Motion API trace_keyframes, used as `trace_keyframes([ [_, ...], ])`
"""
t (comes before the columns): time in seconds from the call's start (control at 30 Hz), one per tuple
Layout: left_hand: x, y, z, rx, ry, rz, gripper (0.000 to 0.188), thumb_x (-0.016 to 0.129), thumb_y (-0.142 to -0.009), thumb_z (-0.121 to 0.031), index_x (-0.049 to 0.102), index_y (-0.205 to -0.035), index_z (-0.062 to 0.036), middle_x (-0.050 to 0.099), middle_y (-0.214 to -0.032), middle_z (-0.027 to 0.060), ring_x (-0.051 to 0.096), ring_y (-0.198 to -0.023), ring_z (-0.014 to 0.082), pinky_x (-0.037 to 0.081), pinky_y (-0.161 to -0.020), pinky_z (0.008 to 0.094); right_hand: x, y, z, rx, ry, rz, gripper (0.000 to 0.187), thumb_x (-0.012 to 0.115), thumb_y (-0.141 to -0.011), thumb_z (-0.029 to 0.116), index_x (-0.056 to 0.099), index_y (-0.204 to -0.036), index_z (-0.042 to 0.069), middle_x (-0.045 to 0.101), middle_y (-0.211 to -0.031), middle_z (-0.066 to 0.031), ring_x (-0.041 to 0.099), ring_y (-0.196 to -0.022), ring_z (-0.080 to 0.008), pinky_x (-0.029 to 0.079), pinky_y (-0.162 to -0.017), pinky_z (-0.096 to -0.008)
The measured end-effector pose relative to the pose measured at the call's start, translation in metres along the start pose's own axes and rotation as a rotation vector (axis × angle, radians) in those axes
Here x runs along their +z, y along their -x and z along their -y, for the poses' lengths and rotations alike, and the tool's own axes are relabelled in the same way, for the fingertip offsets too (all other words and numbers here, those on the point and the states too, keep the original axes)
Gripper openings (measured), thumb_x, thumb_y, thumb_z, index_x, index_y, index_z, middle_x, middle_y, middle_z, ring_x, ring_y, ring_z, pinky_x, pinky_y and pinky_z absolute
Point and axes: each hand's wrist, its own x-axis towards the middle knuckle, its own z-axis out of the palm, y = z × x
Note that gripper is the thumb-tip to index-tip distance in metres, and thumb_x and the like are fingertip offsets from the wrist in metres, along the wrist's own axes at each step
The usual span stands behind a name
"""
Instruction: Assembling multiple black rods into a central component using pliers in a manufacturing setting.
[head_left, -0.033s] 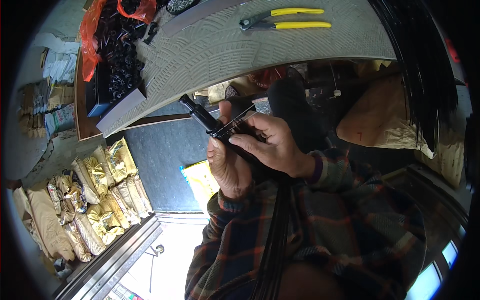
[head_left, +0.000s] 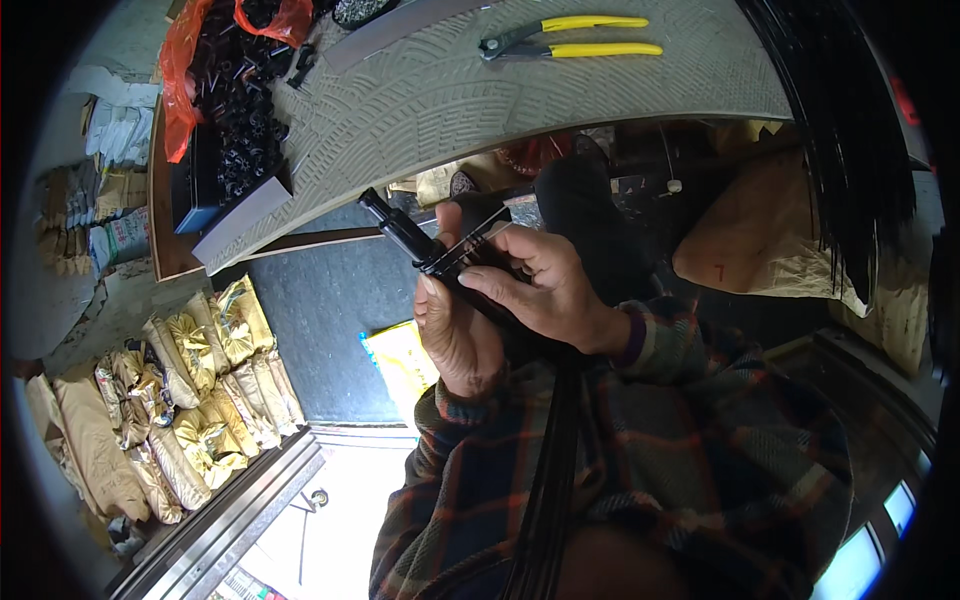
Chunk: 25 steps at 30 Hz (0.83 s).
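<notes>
Over my lap, my left hand is closed round the collar of a black umbrella frame. Its stubby black tube end points up and to the left. Long thin black ribs run from it down across my lap toward the lower edge. My right hand is closed on the ribs just beside the collar, thumb pressed on top. A thin wire slants across the collar between both hands. The palm and fingers hide where the rib ends meet the collar.
Pliers with yellow handles lie on the patterned grey worktop. Small black parts and a red plastic bag fill its left side. More black rods hang at right. Wrapped bundles lie on the lower left.
</notes>
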Motion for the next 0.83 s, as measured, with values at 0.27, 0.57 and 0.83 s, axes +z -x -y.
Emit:
trace_keyframes([
  [0.27, -0.003, 0.004, 0.007, 0.059, 0.022, -0.027, 0.046, 0.053, -0.087, -0.029, 0.048, -0.119, 0.0038, 0.036, -0.135, 0.0157, 0.047, -0.112, 0.0218, 0.036, -0.097, 0.0357, -0.007, -0.006, 0.002, 0.243, -0.276, 0.106, 0.015, 0.061, -0.083, 0.008, 0.059, -0.093, -0.003, 0.058, -0.083, -0.0009, 0.051, -0.077, -0.0038, 0.042, -0.066, -0.0188],
  [0.57, 0.001, 0.001, 0.013, 0.142, -0.084, 0.004, 0.046, 0.050, -0.089, -0.028, 0.048, -0.117, 0.0078, 0.036, -0.135, 0.0179, 0.045, -0.116, 0.0236, 0.035, -0.098, 0.0351, -0.016, -0.007, 0.000, 0.357, -0.339, 0.174, 0.023, 0.060, -0.084, 0.013, 0.058, -0.101, -0.002, 0.058, -0.086, -0.0008, 0.051, -0.080, -0.0051, 0.041, -0.070, -0.0193],
  [0.83, -0.011, 0.002, -0.002, 0.089, -0.274, 0.083, 0.052, 0.051, -0.088, -0.029, 0.042, -0.124, 0.0075, 0.036, -0.136, 0.0176, 0.036, -0.124, 0.0273, 0.026, -0.105, 0.0387, -0.014, -0.009, -0.009, 0.495, -0.481, 0.273, 0.035, 0.059, -0.085, 0.015, 0.053, -0.114, -0.003, 0.059, -0.103, -0.0061, 0.053, -0.096, -0.0112, 0.040, -0.087, -0.0244],
])
